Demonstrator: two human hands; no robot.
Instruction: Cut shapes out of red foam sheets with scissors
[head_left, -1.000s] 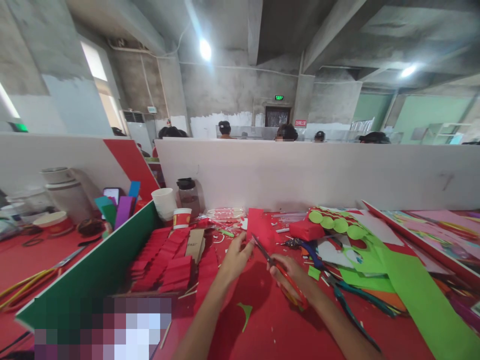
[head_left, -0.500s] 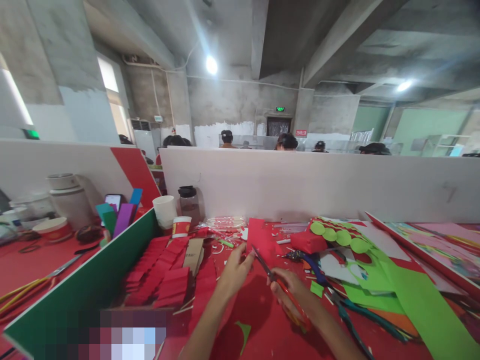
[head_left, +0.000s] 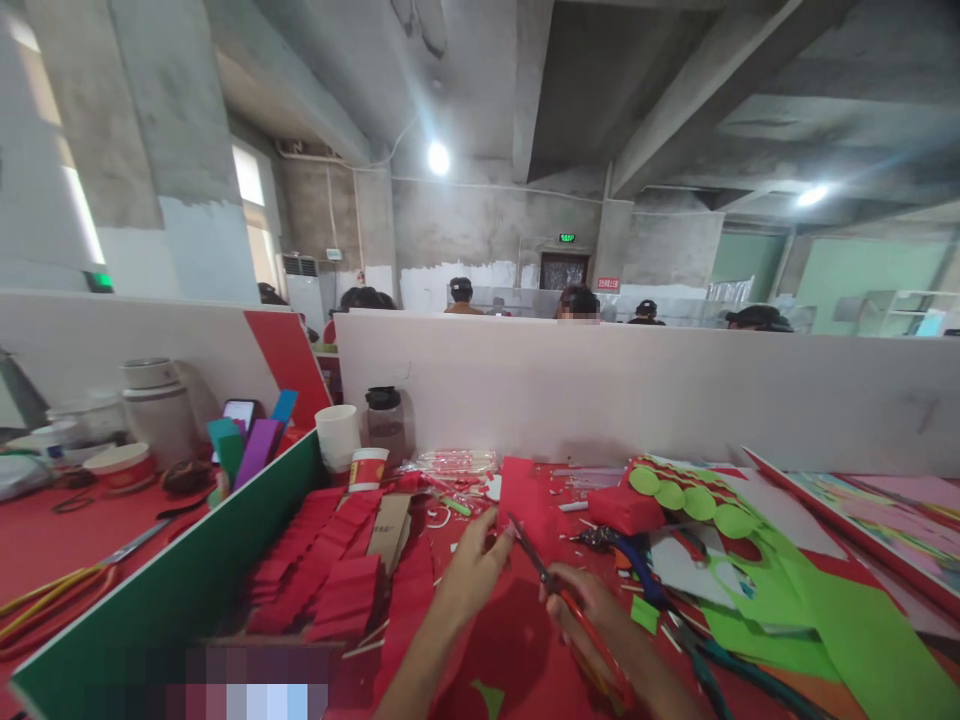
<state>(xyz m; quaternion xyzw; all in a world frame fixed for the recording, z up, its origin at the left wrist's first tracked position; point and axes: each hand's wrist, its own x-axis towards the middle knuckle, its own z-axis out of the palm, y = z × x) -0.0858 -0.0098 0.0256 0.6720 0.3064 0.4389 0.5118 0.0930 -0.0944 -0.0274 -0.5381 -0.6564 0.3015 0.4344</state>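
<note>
My right hand [head_left: 577,610] is wrapped around a pair of scissors [head_left: 534,558] with orange-red handles, its blades pointing up and left toward my other hand. Fingers pinched together, my left hand [head_left: 476,565] holds the near end of a red paper strip [head_left: 519,488]. The scissor tips lie at or very close to the strip beside my left fingertips; whether they touch it I cannot tell. Below the hands a green paper scrap [head_left: 489,697] rests on the red tabletop.
Stacked red paper pieces [head_left: 346,597] lie left, beside a green divider [head_left: 172,560]. A paper cup [head_left: 368,469] and a dark-lidded bottle [head_left: 385,425] stand behind. Blue-handled pliers [head_left: 637,572], green-handled pliers [head_left: 739,670] and green sheets [head_left: 862,630] lie right. A white partition [head_left: 600,390] closes the back.
The camera view has tilted up slightly, so everything sits a little lower and to the right. Both hands keep nearly the same pose at the red strip.
</note>
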